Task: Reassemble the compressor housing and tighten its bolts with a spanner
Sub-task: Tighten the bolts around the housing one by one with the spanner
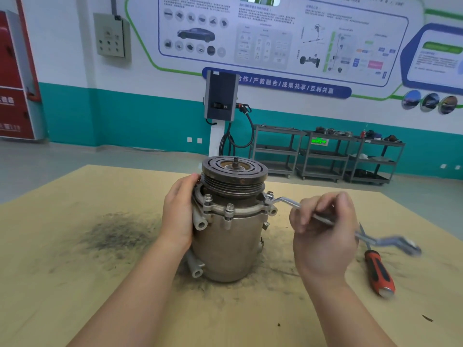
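grey cast metal, the compressor housing [226, 244] stands upright near the middle of the tan worktop [75, 284], pulley end up, its flange already seated with bolts [229, 207] showing around the rim. the step in hand looks like tightening: the spanner [288, 202] has its ring end over a bolt on the flange's right side. the right hand [323, 229] makes a narrow grip, fingers curled round the spanner's shank, while the left hand [179, 211] lies flat against the housing's left flank, fingers fairly straight, bracing it. the next move likely calls for a steady swing of the handle with the body held from turning, then moving on to the other bolts. an orange-handled screwdriver [379, 271] lies on the worktop to the right. on the wall a blue banner [283, 83] reads 合作/产教融合/成果共享/互利共赢; the smaller poster text is too blurred to read.
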